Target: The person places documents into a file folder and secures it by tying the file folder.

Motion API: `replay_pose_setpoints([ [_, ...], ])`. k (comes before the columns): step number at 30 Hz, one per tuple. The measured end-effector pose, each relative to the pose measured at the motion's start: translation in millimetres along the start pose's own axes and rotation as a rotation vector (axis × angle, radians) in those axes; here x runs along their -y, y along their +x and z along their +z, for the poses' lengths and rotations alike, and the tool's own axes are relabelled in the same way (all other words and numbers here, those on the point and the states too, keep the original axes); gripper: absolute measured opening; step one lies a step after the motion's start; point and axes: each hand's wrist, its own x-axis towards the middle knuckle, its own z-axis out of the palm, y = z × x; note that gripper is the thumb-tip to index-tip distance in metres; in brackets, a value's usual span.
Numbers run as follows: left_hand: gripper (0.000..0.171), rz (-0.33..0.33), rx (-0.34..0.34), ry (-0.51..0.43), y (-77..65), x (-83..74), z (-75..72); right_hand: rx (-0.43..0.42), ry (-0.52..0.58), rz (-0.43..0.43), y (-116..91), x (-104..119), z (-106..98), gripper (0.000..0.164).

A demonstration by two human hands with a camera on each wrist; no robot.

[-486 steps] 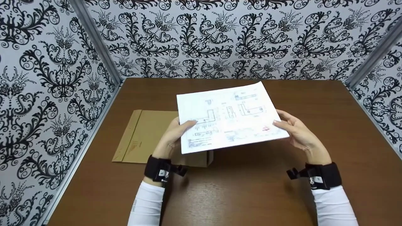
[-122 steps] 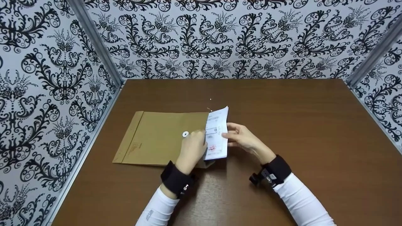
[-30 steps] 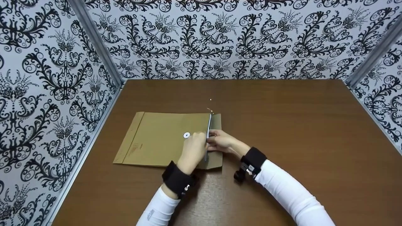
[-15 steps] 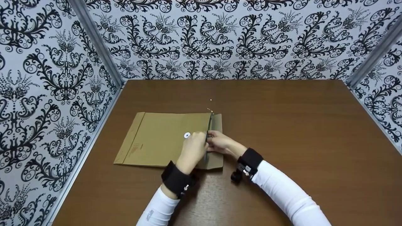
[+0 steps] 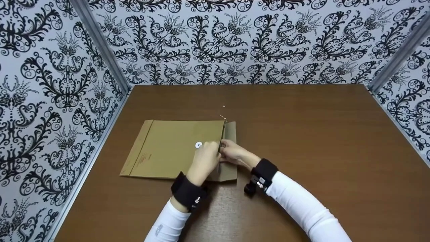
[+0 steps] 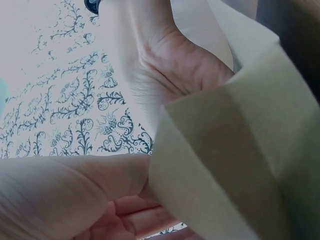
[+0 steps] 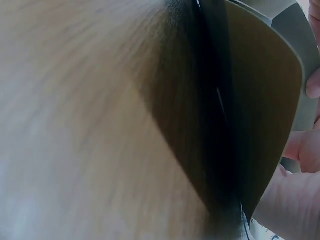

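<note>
A brown kraft document envelope [image 5: 171, 141] lies on the table with its mouth to the right and its flap [image 5: 230, 172] folded out. A white round button [image 5: 198, 145] sits near the mouth. My left hand [image 5: 205, 156] grips the upper edge of the mouth, thumb and fingers on either side of it in the left wrist view. My right hand [image 5: 234, 153] reaches in over the flap, beside the left hand. In the left wrist view its palm [image 6: 170, 65] shows while the fingers are hidden behind the envelope edge [image 6: 215, 145]. The printed sheets are hidden inside.
The brown wooden table [image 5: 302, 134] extends to the right and behind. Tiny light scraps [image 5: 223, 117] lie just beyond the envelope's far corner. Patterned walls [image 5: 235, 40] bound the table at the back and sides. Each wrist wears a black camera strap [image 5: 264, 172].
The sheets, held whole in both hands long before, have slid leftward into the envelope until out of sight. The right hand followed them to the mouth; the left hand has kept its grip.
</note>
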Motion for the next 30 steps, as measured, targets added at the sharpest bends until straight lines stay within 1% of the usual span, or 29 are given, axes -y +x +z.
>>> replay_pose_setpoints([
  [3,0.005,0.004,-0.001,0.003,0.2,1.0,-0.9,-0.006,-0.003,0.002,1,0,1,0.043],
  [6,0.004,-0.006,0.012,-0.005,0.2,1.8,-2.2,-0.005,-0.010,0.006,1,0,2,0.042],
  [12,0.005,-0.055,0.060,-0.048,1.9,1.8,-5.8,-0.013,-0.022,0.013,1,0,2,0.036],
  [16,0.006,-0.079,0.087,-0.062,3.4,1.8,-5.9,0.003,-0.027,0.003,-1,1,0,0.035],
  [24,0.006,-0.067,0.082,-0.061,2.3,1.7,-6.1,0.059,-0.086,0.003,-11,7,-8,0.056],
  [27,0.007,-0.058,0.072,-0.047,2.1,1.2,-6.2,0.070,-0.108,-0.007,-16,9,-14,0.058],
  [30,0.005,-0.059,0.066,-0.041,2.6,1.7,-5.8,0.052,-0.123,-0.018,-21,12,-20,0.057],
])
